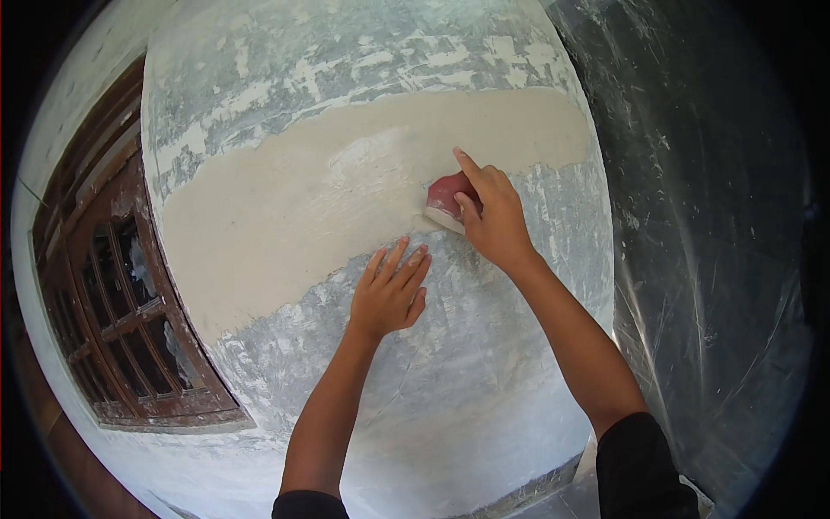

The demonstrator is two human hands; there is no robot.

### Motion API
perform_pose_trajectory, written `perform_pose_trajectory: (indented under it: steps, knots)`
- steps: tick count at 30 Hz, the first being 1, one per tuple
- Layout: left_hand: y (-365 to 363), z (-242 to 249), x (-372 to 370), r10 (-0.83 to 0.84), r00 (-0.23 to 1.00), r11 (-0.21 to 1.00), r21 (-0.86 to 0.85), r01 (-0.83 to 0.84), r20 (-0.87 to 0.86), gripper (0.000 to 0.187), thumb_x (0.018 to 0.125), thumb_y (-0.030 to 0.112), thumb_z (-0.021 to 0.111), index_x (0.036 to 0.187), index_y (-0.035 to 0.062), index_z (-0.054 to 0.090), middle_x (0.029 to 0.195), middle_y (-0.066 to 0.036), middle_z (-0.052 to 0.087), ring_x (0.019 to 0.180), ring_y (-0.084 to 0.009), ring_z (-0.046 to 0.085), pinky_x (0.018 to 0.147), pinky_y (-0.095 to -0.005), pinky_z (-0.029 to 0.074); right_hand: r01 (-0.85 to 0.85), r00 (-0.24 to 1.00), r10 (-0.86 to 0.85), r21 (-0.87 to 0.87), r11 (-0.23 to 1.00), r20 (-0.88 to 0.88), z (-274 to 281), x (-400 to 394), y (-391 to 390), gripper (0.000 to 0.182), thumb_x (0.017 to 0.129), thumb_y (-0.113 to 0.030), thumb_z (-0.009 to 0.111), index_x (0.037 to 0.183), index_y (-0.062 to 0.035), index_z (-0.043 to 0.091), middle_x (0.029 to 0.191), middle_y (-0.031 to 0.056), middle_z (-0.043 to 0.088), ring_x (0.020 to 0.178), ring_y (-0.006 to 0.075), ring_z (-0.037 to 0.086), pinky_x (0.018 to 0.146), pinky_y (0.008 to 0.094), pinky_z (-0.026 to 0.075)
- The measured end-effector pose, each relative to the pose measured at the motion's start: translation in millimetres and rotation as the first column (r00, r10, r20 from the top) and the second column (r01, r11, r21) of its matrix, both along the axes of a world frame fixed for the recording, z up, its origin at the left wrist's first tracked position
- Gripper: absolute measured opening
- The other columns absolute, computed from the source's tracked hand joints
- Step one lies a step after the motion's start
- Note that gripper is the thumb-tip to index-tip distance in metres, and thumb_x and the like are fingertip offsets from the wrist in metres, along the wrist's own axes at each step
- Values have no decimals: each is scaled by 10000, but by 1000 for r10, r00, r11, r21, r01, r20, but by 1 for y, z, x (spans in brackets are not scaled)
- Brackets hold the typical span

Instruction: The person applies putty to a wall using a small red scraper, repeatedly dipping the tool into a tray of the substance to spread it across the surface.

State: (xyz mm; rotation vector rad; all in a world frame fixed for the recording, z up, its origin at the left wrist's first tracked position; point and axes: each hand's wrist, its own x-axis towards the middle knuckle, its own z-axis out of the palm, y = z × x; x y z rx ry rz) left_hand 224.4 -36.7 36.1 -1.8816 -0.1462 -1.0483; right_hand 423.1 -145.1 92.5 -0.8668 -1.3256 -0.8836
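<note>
A dark red hand tool (450,192) was grasped in the right hand (494,208), which was partly closed around its right side. The tool was pinched by the thumb, bent across its near face, while the index finger was extended upward and held clear of it. The remaining fingers were partly hidden behind the hand, and their exact grip could not be told. The tool was held at a tilt over the lower edge of a broad band of pale filler (268,208), right of the band's middle. Its lower edge was coated with whitish material, and a small ridge of filler was seen just beside that edge.

The left hand (386,298) was opened, with the fingers extended and slightly spread and the thumb held apart. Nothing was grasped in it. It was placed below and to the left of the tool, with its back turned to the camera and its fingertips laid at the band's lower edge; whether the palm was pressed to the wall (484,346) could not be told.

Above and below the band, grey wall was streaked with white. A brown-framed window (138,320) was seen at the left, and a dark sheet (700,216) at the right.
</note>
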Motion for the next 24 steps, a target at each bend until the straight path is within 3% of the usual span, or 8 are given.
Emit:
perform_pose_trajectory:
  steps: [5,8,11,13,16,18,22,24]
  knots:
    - [2,-1,0,-17,1000,1000,2,17,11,443,854,248,567,1272,137,661,1382,11,605,1289,-267,518,1059,-448,390,-66,979,91,-142,988,181,27,4,23,625,833,30,676,1425,-87,513,898,155,587,834,316,577,781,400,482]
    - [2,-1,0,-30,999,999,15,30,13,442,845,238,573,1264,128,665,1372,14,614,1244,-268,541,1035,-433,401,87,994,-80,94,992,-75,47,33,25,546,836,-29,683,1366,-41,550,948,168,597,897,349,583,833,433,476]
    - [3,1,1,-39,999,999,24,39,13,434,842,233,574,1250,123,674,1365,8,619,1226,-275,548,1009,-427,409,-74,995,82,127,989,-54,44,18,13,547,835,-31,685,1365,-34,549,934,167,596,885,347,582,818,437,473]
    - [0,1,0,-32,999,999,14,32,7,437,834,233,577,1244,116,678,1361,0,622,1211,-279,552,994,-426,413,-118,988,124,-70,991,91,32,-1,18,544,836,-36,692,1362,-35,553,911,165,594,889,349,589,821,433,475]
    - [2,1,1,-46,999,999,19,46,12,448,825,229,582,1246,108,676,1357,-8,625,1199,-280,555,986,-422,413,-51,998,52,-23,998,43,39,19,31,545,838,-36,691,1366,-44,557,900,172,595,885,355,599,834,434,478]
    - [2,1,0,-47,999,999,19,47,12,451,824,225,583,1249,106,675,1355,-8,626,1197,-280,556,986,-419,413,6,981,34,211,978,-188,48,27,20,552,836,-35,694,1370,-40,554,909,185,599,880,367,604,835,439,484]
    - [-1,2,0,-37,999,999,9,37,6,447,828,215,583,1253,108,673,1355,-7,626,1189,-277,560,987,-412,412,-70,997,71,-17,997,19,38,-6,26,514,829,-24,698,1329,-10,577,942,193,616,883,377,615,820,429,498]
    - [1,0,0,-39,999,999,10,38,8,450,826,213,583,1254,107,672,1359,-8,624,1189,-278,560,985,-414,413,12,996,-3,100,995,-94,45,17,36,518,826,-22,699,1330,-11,577,941,194,616,882,374,616,817,433,497]
